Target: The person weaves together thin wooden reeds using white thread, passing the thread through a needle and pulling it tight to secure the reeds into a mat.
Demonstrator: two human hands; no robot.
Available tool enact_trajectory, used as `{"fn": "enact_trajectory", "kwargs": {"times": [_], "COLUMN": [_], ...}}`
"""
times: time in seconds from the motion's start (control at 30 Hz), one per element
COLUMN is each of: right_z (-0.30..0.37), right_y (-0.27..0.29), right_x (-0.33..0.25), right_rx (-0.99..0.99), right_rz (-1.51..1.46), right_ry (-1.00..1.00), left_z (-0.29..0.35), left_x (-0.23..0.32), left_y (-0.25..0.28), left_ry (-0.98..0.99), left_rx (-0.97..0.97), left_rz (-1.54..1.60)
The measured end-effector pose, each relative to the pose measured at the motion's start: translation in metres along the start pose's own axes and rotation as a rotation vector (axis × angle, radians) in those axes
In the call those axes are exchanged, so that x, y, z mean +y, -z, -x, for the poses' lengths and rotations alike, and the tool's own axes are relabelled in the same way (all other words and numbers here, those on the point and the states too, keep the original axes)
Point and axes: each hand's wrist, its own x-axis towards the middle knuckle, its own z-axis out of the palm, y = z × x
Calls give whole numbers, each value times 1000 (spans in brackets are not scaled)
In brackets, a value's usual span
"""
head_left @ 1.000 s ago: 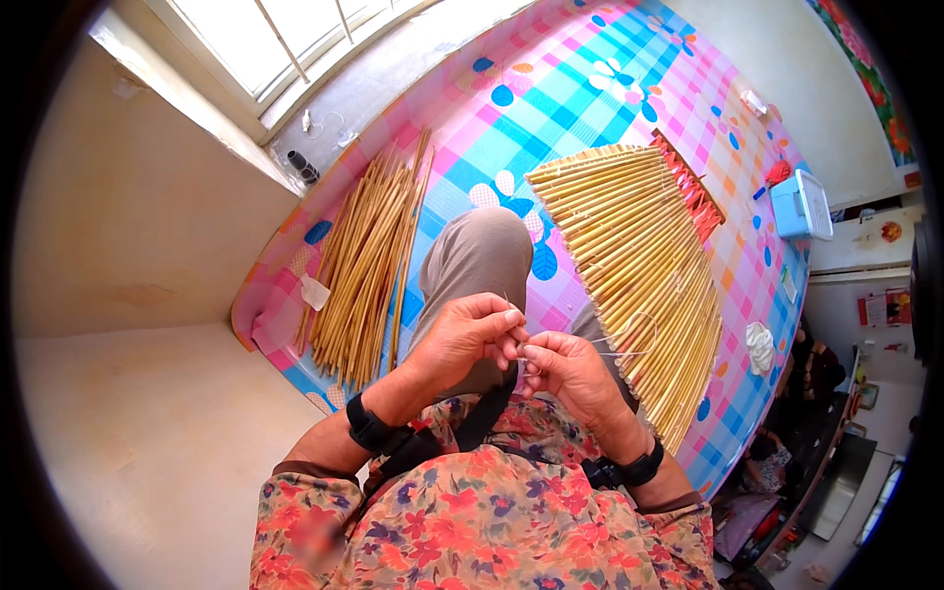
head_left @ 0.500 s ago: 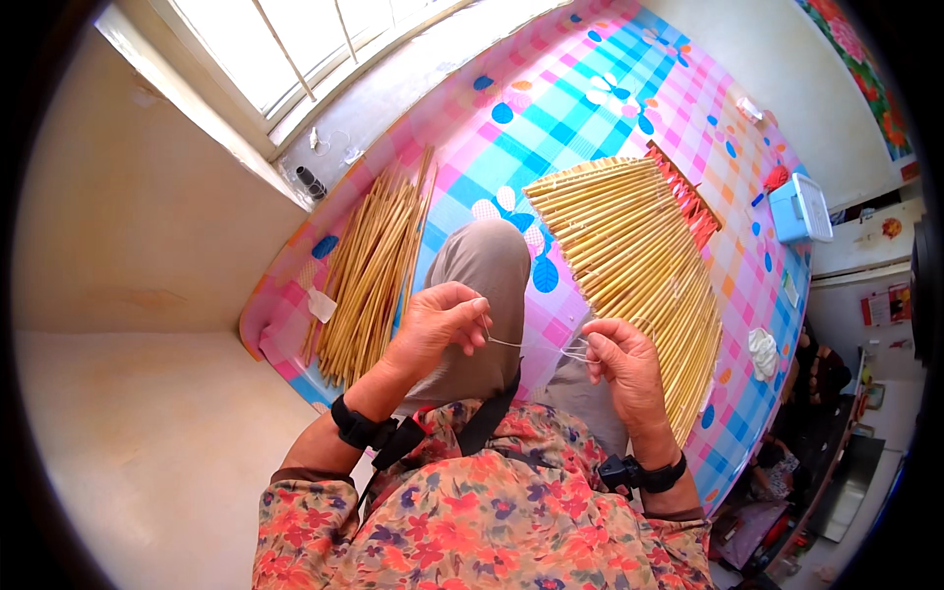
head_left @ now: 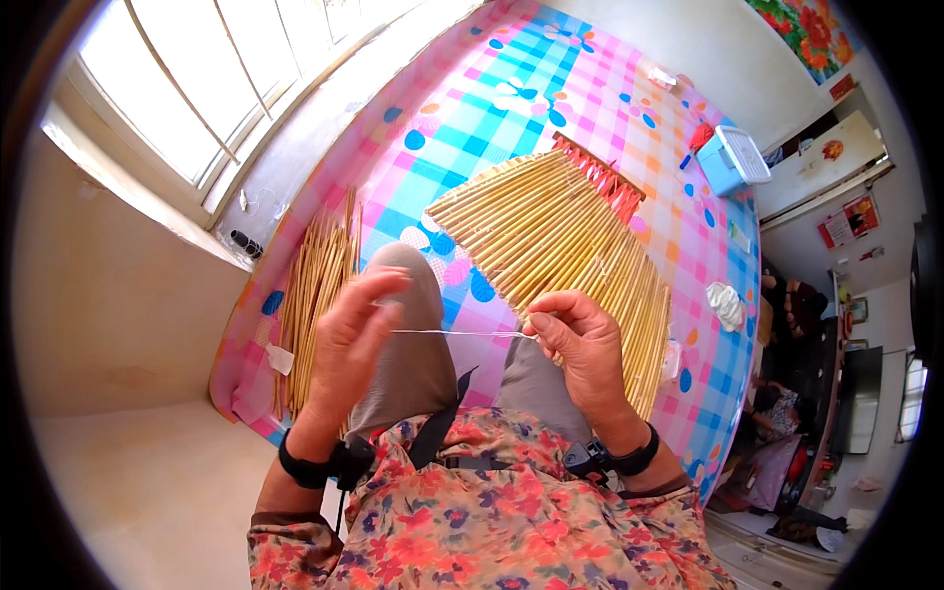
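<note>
A thin white thread (head_left: 457,333) runs straight between my two hands, above my knees. My right hand (head_left: 580,344) pinches one end of it between thumb and fingertips, where a small loop shows. At the other end is my left hand (head_left: 352,349), curled and smeared by motion, with the thread drawn taut from its fingers. Just beyond my right hand lies a fan-shaped mat of tan sticks (head_left: 551,226) set side by side. A pile of loose tan sticks (head_left: 313,295) is beside my left hand, partly hidden behind it.
Everything lies on a pink and blue checked sheet (head_left: 492,108). Red strips on a bar (head_left: 615,187) edge the mat's far end. A light-blue box with a lid (head_left: 730,162) and a crumpled white cloth (head_left: 726,307) are at right. A barred window (head_left: 197,88) is at left.
My hands have moved apart, the left one quickly outward, so the thread between them is longer and straighter. The whole view has shifted, moving the scene leftward in the picture.
</note>
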Motion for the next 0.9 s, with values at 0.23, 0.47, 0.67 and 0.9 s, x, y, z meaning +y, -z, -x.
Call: {"fn": "enact_trajectory", "kwargs": {"times": [0.23, 0.47, 0.67, 0.9], "right_z": [5, 7, 9, 10], "right_y": [-3, 10, 20, 38], "right_x": [-21, -12, -5, -15], "right_rx": [65, 121, 154, 62], "right_rz": [48, -9, -73, 118], "right_ry": [167, 214, 117, 222], "left_z": [-15, -23, -16, -13], "left_x": [29, 27, 30, 28], "left_y": [-84, -93, -89, -85], "left_ry": [189, 253, 259, 252], "left_rx": [-458, -448, -358, -307], "left_rz": [576, 406, 329, 323]}}
